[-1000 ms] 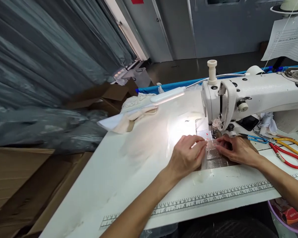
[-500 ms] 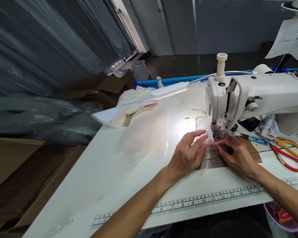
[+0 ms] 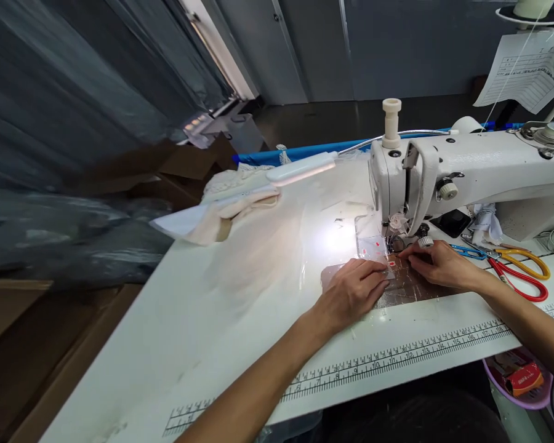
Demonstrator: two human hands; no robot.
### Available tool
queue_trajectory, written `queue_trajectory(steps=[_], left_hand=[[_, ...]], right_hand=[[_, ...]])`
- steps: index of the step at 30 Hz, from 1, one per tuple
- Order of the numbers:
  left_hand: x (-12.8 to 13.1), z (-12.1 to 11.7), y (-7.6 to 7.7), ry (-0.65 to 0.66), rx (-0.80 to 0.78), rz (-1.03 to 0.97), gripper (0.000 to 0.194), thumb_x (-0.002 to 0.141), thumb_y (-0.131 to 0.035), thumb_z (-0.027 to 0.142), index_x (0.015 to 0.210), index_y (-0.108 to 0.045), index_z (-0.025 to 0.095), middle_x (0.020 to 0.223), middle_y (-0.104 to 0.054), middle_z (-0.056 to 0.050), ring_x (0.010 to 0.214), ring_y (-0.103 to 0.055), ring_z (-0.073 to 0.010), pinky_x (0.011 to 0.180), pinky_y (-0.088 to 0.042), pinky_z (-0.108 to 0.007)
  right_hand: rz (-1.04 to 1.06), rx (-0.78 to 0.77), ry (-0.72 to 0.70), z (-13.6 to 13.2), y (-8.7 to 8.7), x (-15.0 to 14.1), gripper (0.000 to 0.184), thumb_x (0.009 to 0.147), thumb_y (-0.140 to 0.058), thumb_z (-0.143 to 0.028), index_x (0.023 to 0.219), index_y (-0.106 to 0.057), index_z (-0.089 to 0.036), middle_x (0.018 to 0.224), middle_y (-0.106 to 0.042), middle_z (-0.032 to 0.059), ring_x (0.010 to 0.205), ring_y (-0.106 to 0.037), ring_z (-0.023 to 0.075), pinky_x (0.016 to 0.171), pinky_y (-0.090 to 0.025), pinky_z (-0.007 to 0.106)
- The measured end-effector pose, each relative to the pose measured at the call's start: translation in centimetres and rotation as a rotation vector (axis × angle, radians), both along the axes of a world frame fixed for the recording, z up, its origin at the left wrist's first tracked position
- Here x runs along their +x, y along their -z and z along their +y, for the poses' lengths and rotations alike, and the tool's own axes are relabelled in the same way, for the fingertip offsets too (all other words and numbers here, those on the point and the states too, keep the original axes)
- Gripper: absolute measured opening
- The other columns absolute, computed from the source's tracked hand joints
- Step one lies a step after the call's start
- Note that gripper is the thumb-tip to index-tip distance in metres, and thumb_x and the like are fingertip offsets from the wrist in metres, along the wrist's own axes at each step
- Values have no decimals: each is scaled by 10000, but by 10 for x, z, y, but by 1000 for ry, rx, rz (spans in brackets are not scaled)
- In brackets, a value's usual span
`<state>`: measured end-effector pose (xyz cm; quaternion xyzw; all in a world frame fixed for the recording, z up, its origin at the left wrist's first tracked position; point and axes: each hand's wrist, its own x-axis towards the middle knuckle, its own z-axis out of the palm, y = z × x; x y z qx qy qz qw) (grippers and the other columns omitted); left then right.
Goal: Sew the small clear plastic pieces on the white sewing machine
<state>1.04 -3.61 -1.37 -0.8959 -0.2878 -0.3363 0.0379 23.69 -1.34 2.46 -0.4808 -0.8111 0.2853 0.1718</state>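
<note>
At the white sewing machine [image 3: 392,178], a small clear piece with red marks [image 3: 373,248] lies beside the presser foot. My left hand [image 3: 356,284] rests with fingers stretched forward over a shiny brown sheet [image 3: 399,290], its fingertips touching the clear piece's near edge. On the other side of the needle, my right hand [image 3: 436,266] is closed, thumb and forefinger pinched near the presser foot. What it pinches is too small to make out. The brown sheet lies flat beneath both hands.
Scissors with red and yellow handles [image 3: 519,271] and blue-handled snips [image 3: 468,251] lie right of my right hand. A white lamp [image 3: 301,169] shines on the table. Folded fabric [image 3: 240,206] lies at the left. A ruler strip [image 3: 397,363] runs along the front edge.
My view has shifted slightly right. My left hand has drawn back from the needle and lies flatter, uncovering the red-marked clear piece. My right hand remains by the presser foot.
</note>
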Motion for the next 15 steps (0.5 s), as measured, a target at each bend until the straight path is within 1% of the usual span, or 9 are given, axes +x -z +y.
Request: queue_trajectory(steps=[2,3,5,7,9,11,15], left_hand=[[0,0,-2,4,10,19,168,968,-533,173,870,-669,165,929,-728,-60,776,-680,-166,668,-577,-348],[0,0,-3,9,25,26,170,965,-539,171,856,-669,170,918,-729,-53,771,-678,-163,678,-578,-354],[1,0,-4,13,56,38,171,964,-543,166,847,-667,182,891,-730,-34,759,-674,-153,724,-582,-368],[1,0,-4,18,71,55,177,969,-533,158,857,-665,194,872,-732,-13,752,-675,-136,787,-580,-379],[2,0,-4,25,64,70,184,977,-513,148,875,-659,195,882,-737,-3,757,-679,-124,827,-572,-381],[1,0,-4,36,56,88,185,980,-499,142,885,-652,186,899,-739,-10,777,-683,-129,827,-569,-381],[0,2,-6,78,59,133,172,970,-497,126,901,-646,178,915,-735,-32,792,-680,-146,730,-570,-344]], right_hand=[[-54,32,-57,2,0,-2,328,890,-474,-189,1063,-752,-192,702,-662,29,604,-558,144,614,-432,275],[-82,58,-96,2,1,-3,336,903,-472,-210,1107,-738,-199,760,-680,45,632,-571,153,630,-442,284],[-127,134,-170,0,4,-5,351,924,-471,-246,1187,-703,-222,948,-699,84,734,-604,180,673,-465,307],[-164,214,-224,-4,7,-7,354,941,-462,-256,1217,-684,-242,1077,-676,103,829,-611,202,714,-481,323],[-199,276,-248,-7,10,-8,352,960,-442,-256,1223,-676,-238,1105,-657,114,892,-602,217,754,-489,337],[-245,311,-257,-9,13,-10,352,967,-438,-251,1237,-661,-222,1102,-644,126,931,-588,231,783,-491,353],[-327,318,-257,-9,17,-12,351,952,-466,-237,1253,-642,-202,1130,-621,147,947,-577,253,781,-498,382]])
